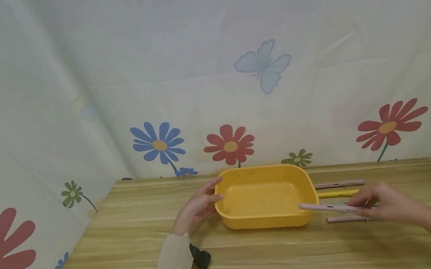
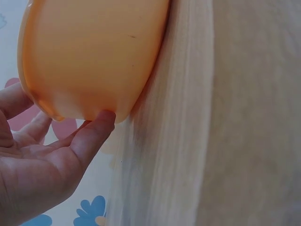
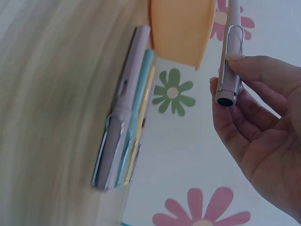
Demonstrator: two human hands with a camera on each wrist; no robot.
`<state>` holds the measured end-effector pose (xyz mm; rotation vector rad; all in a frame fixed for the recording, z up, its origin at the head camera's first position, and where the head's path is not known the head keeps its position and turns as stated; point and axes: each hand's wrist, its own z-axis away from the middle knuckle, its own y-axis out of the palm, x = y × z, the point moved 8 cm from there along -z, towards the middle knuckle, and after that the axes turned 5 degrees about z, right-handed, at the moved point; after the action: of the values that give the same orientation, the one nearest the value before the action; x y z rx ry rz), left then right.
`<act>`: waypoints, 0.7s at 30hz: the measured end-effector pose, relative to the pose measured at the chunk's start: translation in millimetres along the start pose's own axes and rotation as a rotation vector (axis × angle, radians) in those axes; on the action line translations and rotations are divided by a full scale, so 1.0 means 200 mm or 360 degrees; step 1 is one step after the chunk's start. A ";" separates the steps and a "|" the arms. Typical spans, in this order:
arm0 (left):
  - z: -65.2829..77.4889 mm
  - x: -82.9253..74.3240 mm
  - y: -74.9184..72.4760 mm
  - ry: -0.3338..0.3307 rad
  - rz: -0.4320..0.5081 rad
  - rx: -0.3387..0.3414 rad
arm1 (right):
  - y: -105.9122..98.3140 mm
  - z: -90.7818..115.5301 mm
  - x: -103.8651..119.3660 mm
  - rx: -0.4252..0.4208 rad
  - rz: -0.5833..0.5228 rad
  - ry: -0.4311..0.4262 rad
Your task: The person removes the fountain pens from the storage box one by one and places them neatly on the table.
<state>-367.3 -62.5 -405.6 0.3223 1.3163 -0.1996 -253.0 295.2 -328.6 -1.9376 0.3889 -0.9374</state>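
Observation:
A yellow plastic basin [image 1: 270, 222] stands on the wooden table, with nothing lying inside it. My left hand [image 1: 198, 206] holds its left end, fingertips at the rim and against the outer wall; the left wrist view shows the same hand [image 2: 51, 160] against the basin [image 2: 94, 52]. Between thumb and fingers my right hand [image 1: 390, 204] pinches a pale pink pen [image 1: 323, 207] by its clipped cap end. The pen's other end points left, over the basin's right rim. In the right wrist view the pen's metal clip [image 3: 234, 35] shows beside the thumb.
Several capped pens lie side by side right of the basin: a yellow pen [image 1: 338, 194], a mauve pen [image 1: 340, 184] behind it, a pale purple pen [image 1: 347, 218] in front, and a teal pen [image 3: 141, 87]. A flower-printed cloth [image 1: 177, 89] hangs behind the table [image 1: 256, 261].

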 end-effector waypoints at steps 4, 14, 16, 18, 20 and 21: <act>0.00 0.00 0.00 0.0009 -0.0007 0.0000 | 0.00 0.06 -0.05 0.0007 -0.0036 -0.0052; 0.00 0.00 0.00 0.0001 0.0004 0.0000 | 0.01 0.16 -0.13 0.0107 -0.0049 0.0157; 0.00 0.00 0.00 0.0002 0.0005 0.0004 | 0.01 0.17 -0.15 0.0138 -0.0051 0.0206; 0.00 0.01 0.00 0.0001 0.0016 0.0008 | 0.02 0.18 -0.16 0.0153 -0.0062 0.0215; 0.00 0.01 0.00 0.0001 0.0016 0.0010 | 0.02 0.19 -0.16 0.0144 -0.0085 0.0177; 0.00 0.01 0.00 0.0001 0.0019 0.0010 | 0.02 0.19 -0.15 0.0138 -0.0095 0.0152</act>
<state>-367.9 -62.5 -406.9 0.3354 1.3146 -0.1940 -244.8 334.3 -357.0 -1.8393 0.3411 -1.0714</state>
